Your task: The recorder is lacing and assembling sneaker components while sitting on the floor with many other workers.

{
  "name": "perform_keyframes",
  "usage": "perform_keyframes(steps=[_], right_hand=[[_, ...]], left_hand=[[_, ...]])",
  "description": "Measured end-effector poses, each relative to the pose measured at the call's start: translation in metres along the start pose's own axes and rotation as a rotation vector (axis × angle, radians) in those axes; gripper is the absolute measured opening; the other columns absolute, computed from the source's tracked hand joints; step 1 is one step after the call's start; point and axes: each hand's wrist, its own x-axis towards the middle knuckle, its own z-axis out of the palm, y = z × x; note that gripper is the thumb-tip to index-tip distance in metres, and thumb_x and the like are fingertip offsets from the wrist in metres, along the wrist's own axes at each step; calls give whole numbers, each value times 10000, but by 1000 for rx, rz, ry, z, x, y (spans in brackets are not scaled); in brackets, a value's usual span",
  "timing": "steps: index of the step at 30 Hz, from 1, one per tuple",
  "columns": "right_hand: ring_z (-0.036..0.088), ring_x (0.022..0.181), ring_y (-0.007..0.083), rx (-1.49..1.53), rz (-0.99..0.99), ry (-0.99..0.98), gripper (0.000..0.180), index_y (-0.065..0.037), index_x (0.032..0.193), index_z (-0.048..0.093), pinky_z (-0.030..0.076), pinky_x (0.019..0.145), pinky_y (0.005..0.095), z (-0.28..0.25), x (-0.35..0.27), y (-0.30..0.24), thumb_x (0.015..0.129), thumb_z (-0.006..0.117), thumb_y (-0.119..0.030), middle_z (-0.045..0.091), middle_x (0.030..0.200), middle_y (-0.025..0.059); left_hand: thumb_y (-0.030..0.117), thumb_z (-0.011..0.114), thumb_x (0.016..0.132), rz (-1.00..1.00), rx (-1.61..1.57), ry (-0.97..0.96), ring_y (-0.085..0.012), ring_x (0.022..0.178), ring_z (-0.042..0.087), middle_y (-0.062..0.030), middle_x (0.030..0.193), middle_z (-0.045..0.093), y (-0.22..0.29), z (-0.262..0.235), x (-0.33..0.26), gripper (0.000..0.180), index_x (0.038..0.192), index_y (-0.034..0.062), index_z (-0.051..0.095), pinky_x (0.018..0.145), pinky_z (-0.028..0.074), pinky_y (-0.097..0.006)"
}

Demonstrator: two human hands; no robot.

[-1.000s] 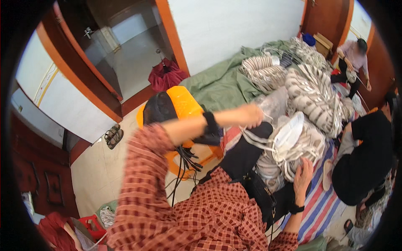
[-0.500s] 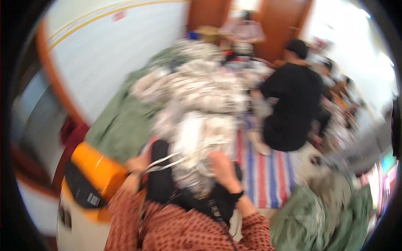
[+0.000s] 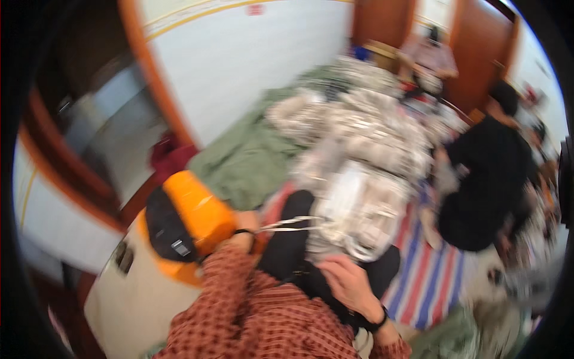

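Note:
The picture is blurred by motion. My left hand [image 3: 244,232] is by the orange and black bag [image 3: 191,218], closed around white cords [image 3: 293,224] that stretch right to a bundle of white cables in clear wrapping [image 3: 359,209]. The bundle lies on black cloth [image 3: 287,251] in front of me. My right hand [image 3: 350,286], with a dark band on its wrist, rests back up on the black cloth just under the bundle. Its fingers are too blurred to read. Both of my sleeves are red checked.
A person in black [image 3: 484,173] crouches at the right on a striped mat [image 3: 427,281]. Behind the bundle are a heap of grey-white cable coils [image 3: 365,116] and green cloth [image 3: 251,161]. Another person [image 3: 431,54] sits far back by wooden doors. A dark red bag [image 3: 170,158] lies at the wall.
The view has swung left and down since half a second ago. My left hand has pulled back toward the orange bag with white cords. My right hand has slid down below the bundle.

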Motion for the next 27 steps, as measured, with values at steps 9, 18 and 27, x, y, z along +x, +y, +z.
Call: perform_keyframes(steps=[9, 18, 27], right_hand=[[623, 737, 195, 239, 276, -44, 177, -3, 1001, 643, 499, 652, 274, 19, -6, -7, 849, 577, 58, 610, 983, 121], [618, 715, 151, 307, 298, -47, 160, 17, 1006, 638, 492, 619, 238, 28, -11, 9, 874, 556, 55, 615, 979, 107], [608, 709, 158, 315, 340, -49, 166, 18, 1009, 641, 491, 642, 251, 27, -13, 18, 876, 552, 59, 615, 969, 112]], left_hand=[[230, 509, 902, -111, 269, -4, -267, 1031, 608, -55, 1001, 698, -16, 9, -30, 253, 987, 127, 723, 979, 257, -662], [215, 508, 908, -113, 264, -54, -245, 1019, 603, -59, 1014, 689, -42, -1, -20, 253, 1038, 115, 700, 974, 282, -636], [194, 525, 902, -126, 335, -22, -253, 1006, 601, -68, 975, 684, -69, -1, -23, 210, 999, 110, 691, 975, 301, -609]])
